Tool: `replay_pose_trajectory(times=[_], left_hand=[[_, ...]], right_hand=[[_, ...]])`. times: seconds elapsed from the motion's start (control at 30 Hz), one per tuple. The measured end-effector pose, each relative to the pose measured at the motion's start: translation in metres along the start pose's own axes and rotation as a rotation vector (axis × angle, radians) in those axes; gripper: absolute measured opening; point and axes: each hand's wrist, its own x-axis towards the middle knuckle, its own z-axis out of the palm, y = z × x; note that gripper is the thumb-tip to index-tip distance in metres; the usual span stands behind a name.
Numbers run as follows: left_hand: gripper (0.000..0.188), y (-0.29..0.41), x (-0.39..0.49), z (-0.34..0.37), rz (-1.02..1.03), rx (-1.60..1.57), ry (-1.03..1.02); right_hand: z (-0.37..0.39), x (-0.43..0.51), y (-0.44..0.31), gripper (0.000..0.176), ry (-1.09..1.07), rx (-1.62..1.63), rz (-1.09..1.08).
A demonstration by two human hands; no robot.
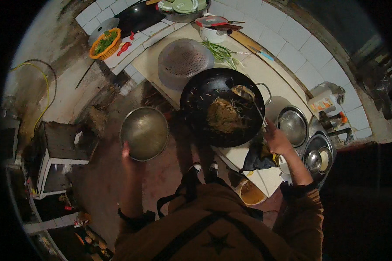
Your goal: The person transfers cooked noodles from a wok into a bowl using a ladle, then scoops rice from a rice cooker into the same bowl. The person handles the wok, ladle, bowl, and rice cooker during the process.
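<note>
My left hand [127, 155] holds a round metal bowl [144, 133] by its rim, out over the floor at left. My right hand [277, 138] grips the handle of a metal ladle [244, 92], whose head rests inside a black wok [196, 107]. In the wok lies a mound of cooked, shredded or noodle-like food [222, 115], with loose strands around it. The wok stands at the counter's edge, in front of an upturned perforated colander [185, 60]. Green onions [220, 53] lie behind the wok.
An orange basket of greens [105, 43] and red peppers [124, 49] sit at the back left. Metal bowls [292, 126] and a sink basin [328, 143] with a tap [343, 131] are at right. A blue-handled knife [264, 54] lies by the wall. A bucket [252, 192] stands below the counter.
</note>
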Motion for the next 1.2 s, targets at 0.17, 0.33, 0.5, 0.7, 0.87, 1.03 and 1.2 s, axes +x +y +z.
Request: replay_pose_trajectory(times=[0.17, 0.33, 0.5, 0.7, 0.87, 1.03, 1.2], left_hand=[[0.056, 0.019, 0.060, -0.038, 0.027, 0.184, 0.092], [0.056, 0.005, 0.117, -0.076, 0.000, -0.023, -0.010], [0.055, 0.004, 0.127, -0.093, -0.042, -0.114, -0.100], [0.055, 0.006, 0.120, -0.086, -0.065, -0.107, -0.092], [0.054, 0.011, 0.116, -0.079, -0.076, -0.125, 0.017], [0.052, 0.014, 0.109, -0.076, -0.127, -0.228, 0.019], [0.051, 0.011, 0.110, -0.082, -0.101, -0.200, -0.019]], right_hand=[[0.051, -0.019, -0.002, 0.055, -0.016, -0.042, 0.119], [0.100, -0.046, -0.033, 0.054, -0.036, 0.393, 0.205], [0.091, -0.079, -0.062, 0.054, -0.117, 0.401, 0.161], [0.066, -0.049, -0.058, 0.051, 0.057, -0.129, 0.124], [0.094, 0.003, -0.051, 0.052, 0.282, -0.189, 0.029], [0.101, -0.032, -0.078, 0.055, -0.079, -0.029, -0.062], [0.059, -0.017, -0.089, 0.059, -0.056, -0.363, 0.053]])
